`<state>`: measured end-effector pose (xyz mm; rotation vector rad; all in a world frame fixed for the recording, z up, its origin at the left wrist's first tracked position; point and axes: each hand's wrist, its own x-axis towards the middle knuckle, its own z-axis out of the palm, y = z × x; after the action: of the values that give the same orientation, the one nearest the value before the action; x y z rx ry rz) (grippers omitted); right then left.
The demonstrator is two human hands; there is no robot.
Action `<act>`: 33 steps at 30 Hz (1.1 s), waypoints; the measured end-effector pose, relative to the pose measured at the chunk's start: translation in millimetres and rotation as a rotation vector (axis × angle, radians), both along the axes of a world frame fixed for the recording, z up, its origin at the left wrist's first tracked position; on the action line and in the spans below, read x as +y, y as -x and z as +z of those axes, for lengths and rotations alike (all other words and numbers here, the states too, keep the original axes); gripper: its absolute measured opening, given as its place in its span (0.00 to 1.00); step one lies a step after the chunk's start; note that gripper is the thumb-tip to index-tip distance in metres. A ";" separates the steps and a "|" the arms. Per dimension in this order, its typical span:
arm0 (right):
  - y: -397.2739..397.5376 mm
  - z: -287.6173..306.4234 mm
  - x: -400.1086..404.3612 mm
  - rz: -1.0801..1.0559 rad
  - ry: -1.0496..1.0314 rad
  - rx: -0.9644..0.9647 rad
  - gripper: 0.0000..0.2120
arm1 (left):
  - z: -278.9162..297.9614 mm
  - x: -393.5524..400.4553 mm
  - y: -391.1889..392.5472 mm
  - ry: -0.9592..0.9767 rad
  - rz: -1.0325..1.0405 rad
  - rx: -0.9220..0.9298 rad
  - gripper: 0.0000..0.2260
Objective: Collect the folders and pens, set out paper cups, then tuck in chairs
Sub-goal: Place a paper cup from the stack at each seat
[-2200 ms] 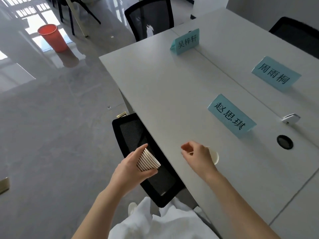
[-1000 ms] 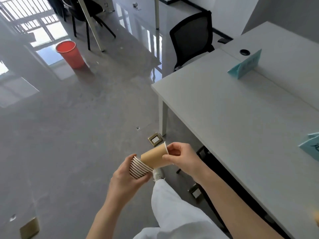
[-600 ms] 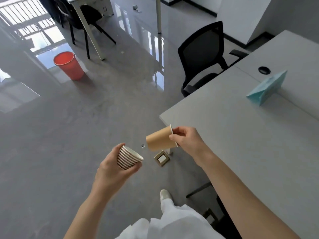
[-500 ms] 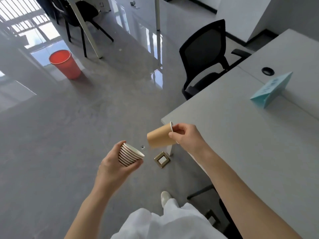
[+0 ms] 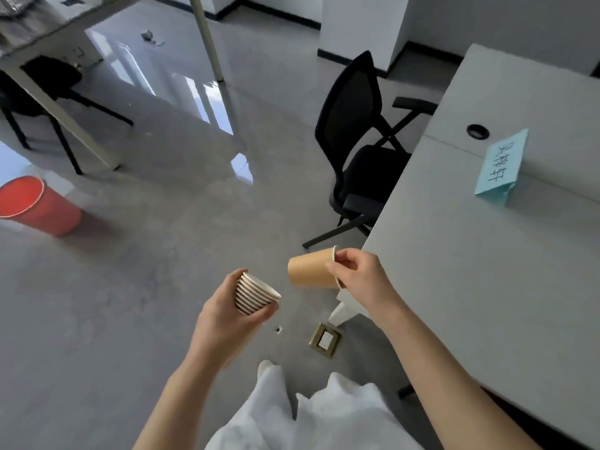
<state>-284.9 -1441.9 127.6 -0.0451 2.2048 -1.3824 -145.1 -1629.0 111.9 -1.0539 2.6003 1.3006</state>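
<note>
So right at the bottom you can see white trousers (image 5: 311, 414) mid-stride, and the person has clearly walked on from the seat where the last cup went down a couple of seconds back. The left hand (image 5: 227, 316) is wrapped around the stack of paper cups (image 5: 255, 293), rims tilted up and to the right, and it's been holding that stack the whole time. What changed is the right hand (image 5: 357, 277): a second ago it was pulling one cup out of the stack, and now that single cup (image 5: 311, 269) is fully free, pinched at the rim between thumb and fingers, lying on its side with the base pointing left, well clear of the stack. It's hanging in the air just off the near corner of the grey table (image 5: 470, 271), not touching it. On the floor below there's a brass floor socket (image 5: 325, 339). Further along the tabletop stands a teal name card (image 5: 501, 164), and I'd guess that's the spot this cup is meant for, so the cup-setting step is partway done. Beyond the corner a black office chair (image 5: 360, 147) sits pulled out and angled away from the table, so tucking still needs doing. Way off left there's a red bin (image 5: 35, 206).
</note>
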 end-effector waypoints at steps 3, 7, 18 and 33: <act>12.0 2.4 -29.0 -0.086 -0.004 0.049 0.03 | 3.4 -43.8 40.2 -0.004 -0.095 0.010 0.32; 28.6 -1.7 -44.1 -0.251 -0.078 0.097 0.06 | 5.1 -77.9 95.0 -0.014 -0.230 0.022 0.32; 190.5 -33.1 16.5 -0.519 -0.447 0.253 0.05 | 7.7 -81.0 265.9 -0.011 -0.535 -0.001 0.33; 332.8 -107.5 72.9 -0.299 -0.957 0.262 0.05 | 13.3 -57.0 430.2 -0.040 -0.656 0.004 0.32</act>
<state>-617.6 -1369.0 20.2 0.4826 2.9584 -0.3241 -575.3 -1686.0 125.2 -0.1431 2.5578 1.1613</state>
